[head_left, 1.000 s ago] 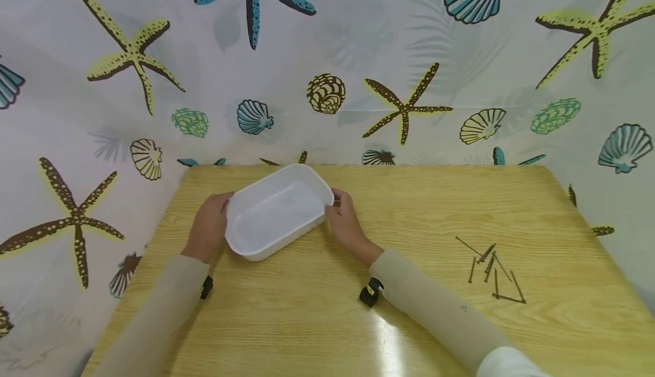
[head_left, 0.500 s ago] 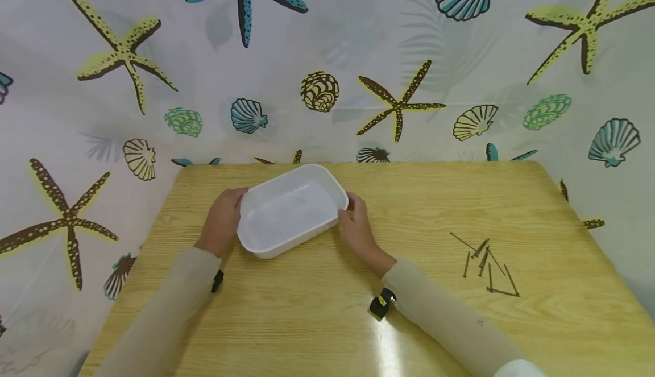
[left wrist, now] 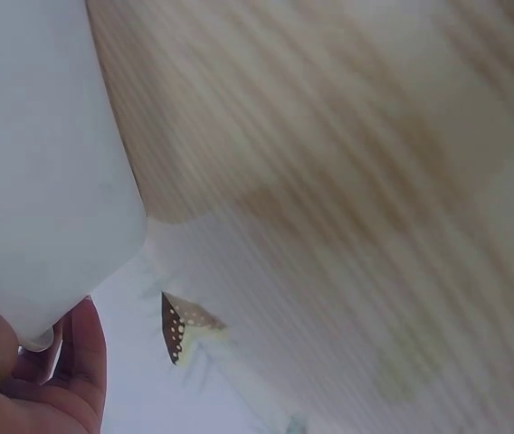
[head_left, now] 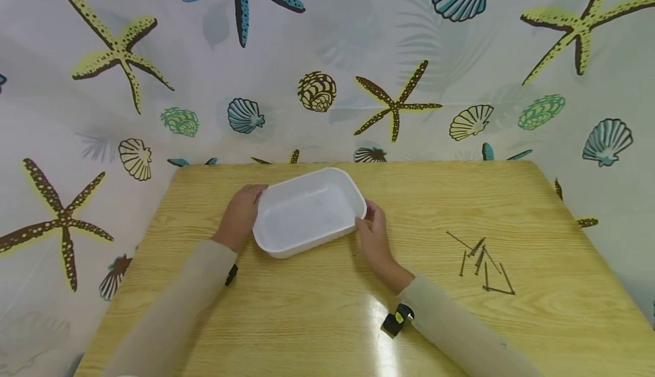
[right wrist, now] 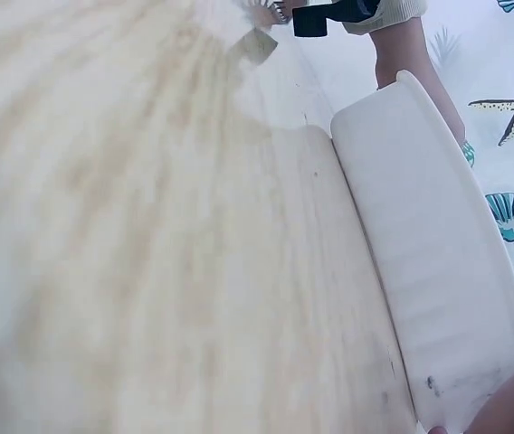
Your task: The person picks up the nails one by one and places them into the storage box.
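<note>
a white plastic tub [head_left: 307, 212], rectangular with rounded corners, sits on the wooden bench [head_left: 317, 309] near its far edge, a little left of the middle, turned at a slant. nothing shows inside it. the left hand [head_left: 239, 215] holds the tub's left end, fingers curled round the rim; in the left wrist view the fingers [left wrist: 80, 362] wrap under the tub's [left wrist: 40, 172] rounded corner, so that grip is clasped on the tub. the right hand [head_left: 376, 239] holds the opposite end, thumb at the rim and fingers against the outer wall; the right wrist view shows the tub's long side wall [right wrist: 438, 271] resting on the bench [right wrist: 148, 253], with only a sliver of that hand at the lower right corner. both forearms wear pale beige sleeves, each with a small black camera at the wrist.

well apart to the right, a loose scatter of thin dark nails [head_left: 483, 263] lies on the bench. behind the bench hangs a white curtain [head_left: 327, 53] printed with starfish and shells.
</note>
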A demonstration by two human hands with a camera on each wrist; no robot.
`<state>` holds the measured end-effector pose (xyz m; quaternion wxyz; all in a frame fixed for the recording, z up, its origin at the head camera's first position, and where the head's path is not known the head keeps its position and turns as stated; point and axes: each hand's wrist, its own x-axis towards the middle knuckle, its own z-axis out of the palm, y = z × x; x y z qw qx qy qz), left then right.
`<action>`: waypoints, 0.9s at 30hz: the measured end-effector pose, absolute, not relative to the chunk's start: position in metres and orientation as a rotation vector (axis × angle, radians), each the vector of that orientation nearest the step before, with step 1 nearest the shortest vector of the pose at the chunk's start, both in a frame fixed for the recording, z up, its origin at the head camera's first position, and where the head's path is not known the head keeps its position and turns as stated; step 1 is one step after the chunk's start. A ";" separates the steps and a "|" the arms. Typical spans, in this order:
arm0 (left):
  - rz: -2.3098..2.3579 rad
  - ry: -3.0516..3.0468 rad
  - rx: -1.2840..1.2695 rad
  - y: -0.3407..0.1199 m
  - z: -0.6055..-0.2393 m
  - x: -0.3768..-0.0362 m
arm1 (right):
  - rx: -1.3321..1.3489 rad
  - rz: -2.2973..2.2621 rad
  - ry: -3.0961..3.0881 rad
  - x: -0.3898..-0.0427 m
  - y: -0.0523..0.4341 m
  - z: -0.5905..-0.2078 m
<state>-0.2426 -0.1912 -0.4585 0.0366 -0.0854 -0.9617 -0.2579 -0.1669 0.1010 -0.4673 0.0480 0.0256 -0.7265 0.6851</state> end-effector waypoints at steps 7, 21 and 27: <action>-0.765 -2.985 -0.326 -0.168 -0.458 -0.248 | -0.025 2.072 -2.188 -0.151 0.115 -0.461; -0.790 -2.991 -0.536 -0.136 -0.457 -0.256 | -0.127 2.026 -2.096 -0.129 0.138 -0.489; -0.782 -2.983 -0.608 -0.123 -0.460 -0.260 | -0.171 2.031 -2.040 -0.118 0.145 -0.488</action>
